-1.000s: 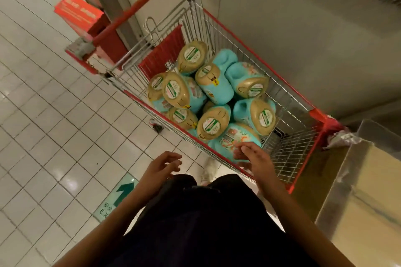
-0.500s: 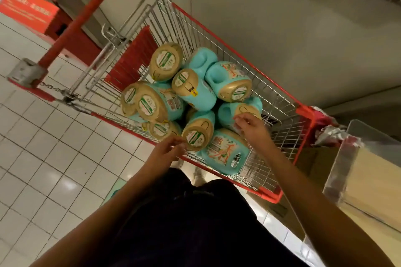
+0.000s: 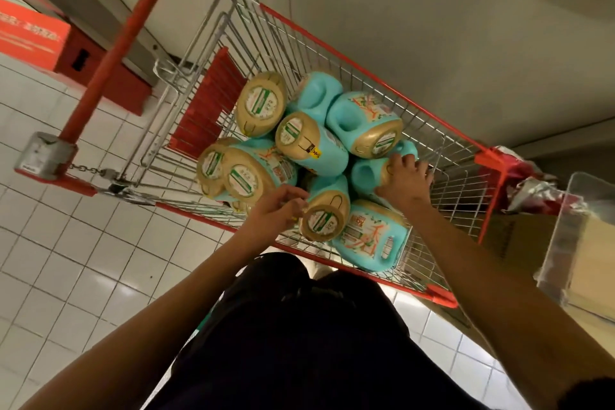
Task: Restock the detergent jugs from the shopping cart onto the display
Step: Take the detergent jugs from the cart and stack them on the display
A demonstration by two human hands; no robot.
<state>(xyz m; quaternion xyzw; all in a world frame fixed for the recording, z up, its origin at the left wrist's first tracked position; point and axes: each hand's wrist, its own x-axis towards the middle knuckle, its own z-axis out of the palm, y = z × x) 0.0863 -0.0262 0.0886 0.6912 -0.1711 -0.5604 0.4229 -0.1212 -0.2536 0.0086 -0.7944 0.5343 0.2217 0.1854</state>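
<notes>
Several turquoise detergent jugs with gold bases lie piled in a red-trimmed wire shopping cart [image 3: 366,72] in front of me. My left hand [image 3: 279,211] reaches over the cart's near rim, and its bent fingers touch the side of a jug [image 3: 324,220] whose gold base faces me. My right hand [image 3: 404,178] lies on the gold end of another jug [image 3: 364,175] further right, its fingers curled over the far edge. A labelled jug [image 3: 366,241] lies flat between my arms. The display edge [image 3: 562,230], clear plastic over a pale surface, shows at the right.
The cart's red handle bar [image 3: 123,43] with a coin lock [image 3: 45,155] points left. A red box [image 3: 33,38] stands on the white tiled floor at far left. A grey wall runs behind the cart. Crumpled wrapping [image 3: 532,186] lies by the cart's right corner.
Both hands have moved forward from near my body into the cart. The right hand went from the near jug to one further in; the left reached the gold-based jug.
</notes>
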